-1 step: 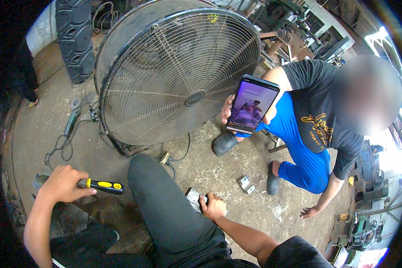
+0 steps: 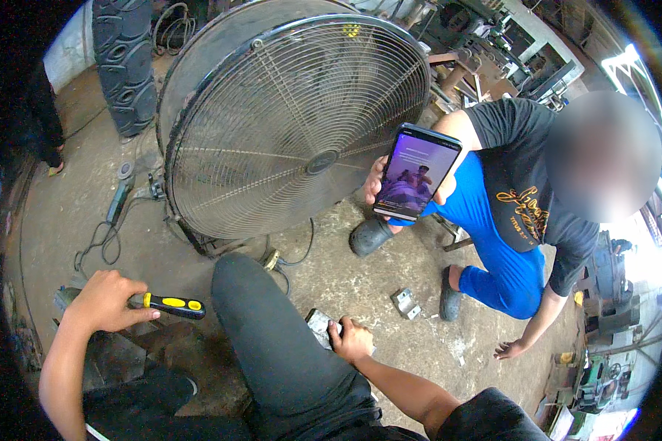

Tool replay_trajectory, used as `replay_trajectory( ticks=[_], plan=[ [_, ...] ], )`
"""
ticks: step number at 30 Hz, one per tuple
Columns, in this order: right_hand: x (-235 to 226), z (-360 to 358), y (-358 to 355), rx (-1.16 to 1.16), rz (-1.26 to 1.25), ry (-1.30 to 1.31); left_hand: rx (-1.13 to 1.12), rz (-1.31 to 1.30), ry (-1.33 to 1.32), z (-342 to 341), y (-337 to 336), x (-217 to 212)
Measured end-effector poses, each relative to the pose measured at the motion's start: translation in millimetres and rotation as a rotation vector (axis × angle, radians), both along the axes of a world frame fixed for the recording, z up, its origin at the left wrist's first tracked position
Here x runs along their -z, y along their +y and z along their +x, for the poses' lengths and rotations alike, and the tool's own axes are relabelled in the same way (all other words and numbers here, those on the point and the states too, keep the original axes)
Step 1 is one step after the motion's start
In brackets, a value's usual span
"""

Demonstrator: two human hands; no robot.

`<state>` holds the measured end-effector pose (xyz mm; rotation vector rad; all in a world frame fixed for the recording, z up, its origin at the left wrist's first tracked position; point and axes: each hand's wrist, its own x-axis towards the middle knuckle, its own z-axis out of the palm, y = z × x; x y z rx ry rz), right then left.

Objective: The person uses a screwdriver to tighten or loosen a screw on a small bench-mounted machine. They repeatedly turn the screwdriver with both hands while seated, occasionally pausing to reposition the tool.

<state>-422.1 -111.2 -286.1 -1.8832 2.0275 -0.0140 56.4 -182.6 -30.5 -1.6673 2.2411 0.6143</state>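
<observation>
My left hand point(image 2: 110, 301) is closed around the shaft end of a screwdriver point(image 2: 175, 304). Its black and yellow handle sticks out to the right, past my thumb; the tip is hidden. Beside my right thigh, my right hand point(image 2: 354, 339) grips a small grey metal block point(image 2: 321, 328), whose far side is partly covered by my fingers. A bracket-like silver metal piece point(image 2: 406, 303) lies on the concrete floor, to the right of that hand and apart from it.
A large caged fan point(image 2: 301, 147) stands ahead. At right, another person point(image 2: 522, 191) crouches, holding out a phone point(image 2: 418, 173) with a lit screen. A corded power tool point(image 2: 120, 195) and cables lie at left, near a big tyre point(image 2: 123, 66). Machinery point(image 2: 603, 378) stands at far right.
</observation>
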Motion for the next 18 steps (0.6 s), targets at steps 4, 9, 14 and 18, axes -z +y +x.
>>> replay_trajectory(
  ticks=[4, 9, 14, 18],
  plan=[
    [-1.0, 0.9, 0.0, 0.008, -0.005, 0.008, 0.014, -0.015, 0.032, -2.0, -3.7, 0.0],
    [-5.9, 3.7, -1.5, 0.031, 0.021, 0.033, 0.049, 0.007, -0.041, -4.4, -8.8, -4.6],
    [-6.2, 4.3, 0.5, 0.050, -0.001, 0.052, 0.085, -0.093, 0.017, -7.5, -16.5, -13.1],
    [-7.3, 5.9, 2.7, 0.039, -0.053, 0.056, 0.065, -0.180, 0.057, -11.3, -19.0, -27.7]
  ],
)
